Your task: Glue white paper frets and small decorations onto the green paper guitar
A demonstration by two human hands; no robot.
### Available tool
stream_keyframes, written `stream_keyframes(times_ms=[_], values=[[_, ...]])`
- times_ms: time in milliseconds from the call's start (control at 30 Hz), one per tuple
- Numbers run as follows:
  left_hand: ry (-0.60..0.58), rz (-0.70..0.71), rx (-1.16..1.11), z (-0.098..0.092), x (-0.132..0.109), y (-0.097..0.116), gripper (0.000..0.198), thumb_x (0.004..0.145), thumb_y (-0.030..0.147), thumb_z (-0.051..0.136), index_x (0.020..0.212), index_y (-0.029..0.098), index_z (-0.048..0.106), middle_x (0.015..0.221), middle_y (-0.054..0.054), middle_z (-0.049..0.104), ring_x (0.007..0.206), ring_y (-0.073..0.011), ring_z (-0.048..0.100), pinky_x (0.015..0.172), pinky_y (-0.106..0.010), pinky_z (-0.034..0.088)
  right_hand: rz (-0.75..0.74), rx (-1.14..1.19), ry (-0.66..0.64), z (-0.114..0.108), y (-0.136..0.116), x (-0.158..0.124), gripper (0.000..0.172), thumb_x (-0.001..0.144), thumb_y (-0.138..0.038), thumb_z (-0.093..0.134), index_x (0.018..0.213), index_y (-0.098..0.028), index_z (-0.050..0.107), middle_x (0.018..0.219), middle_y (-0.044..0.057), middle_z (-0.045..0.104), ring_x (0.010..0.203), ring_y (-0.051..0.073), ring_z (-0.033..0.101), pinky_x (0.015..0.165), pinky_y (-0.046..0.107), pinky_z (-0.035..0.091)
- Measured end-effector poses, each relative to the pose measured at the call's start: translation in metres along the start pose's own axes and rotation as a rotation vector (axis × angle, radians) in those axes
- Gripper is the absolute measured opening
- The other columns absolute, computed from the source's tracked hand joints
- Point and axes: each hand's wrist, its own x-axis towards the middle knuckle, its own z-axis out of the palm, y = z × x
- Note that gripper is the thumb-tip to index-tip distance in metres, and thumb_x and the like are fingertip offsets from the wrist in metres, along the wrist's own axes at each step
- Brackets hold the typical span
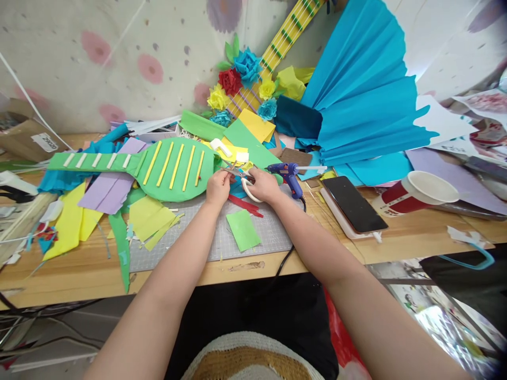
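My right hand grips a pair of white-handled scissors, their blades pointing left toward my other hand. Just beside the blade tips, my left hand is closed in a pinch; whatever is between its fingers is too small to make out. To the left lies a green paper lute shape with yellow strips on its round body and white strips along its neck. Under my wrists, a green paper piece and red paper scraps rest on a grey cutting mat.
A purple glue gun with a black cord lies right of my hands. Farther right are a phone and a paper cup. Behind stand a flowered yellow paper guitar and a blue pleated paper fan. Paper scraps spread leftward.
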Motion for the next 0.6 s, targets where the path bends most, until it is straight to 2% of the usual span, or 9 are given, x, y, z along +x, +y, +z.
stream_keyframes(times_ms=[433, 600], values=[[0.002, -0.006, -0.003, -0.0008, 0.0008, 0.0049, 0.024, 0.081, 0.014, 0.045, 0.059, 0.020, 0.052, 0.064, -0.002, 0.060, 0.068, -0.0174, 0.057, 0.075, -0.030, 0.044, 0.088, -0.090, 0.009, 0.0038, -0.0030, -0.0020, 0.033, 0.078, -0.046, 0.044, 0.079, -0.019, 0.062, 0.083, 0.010, 0.067, 0.077, 0.025, 0.059, 0.059, 0.029, 0.032], [-0.010, 0.020, -0.031, -0.0031, -0.0029, 0.0077, 0.025, 0.081, 0.016, 0.045, 0.057, 0.020, 0.052, 0.064, -0.002, 0.061, 0.068, -0.0167, 0.058, 0.075, -0.029, 0.045, 0.013, -0.045, 0.030, 0.0013, 0.0021, -0.0076, 0.031, 0.078, -0.043, 0.044, 0.086, -0.018, 0.060, 0.087, 0.010, 0.066, 0.079, 0.024, 0.058, 0.061, 0.028, 0.032]])
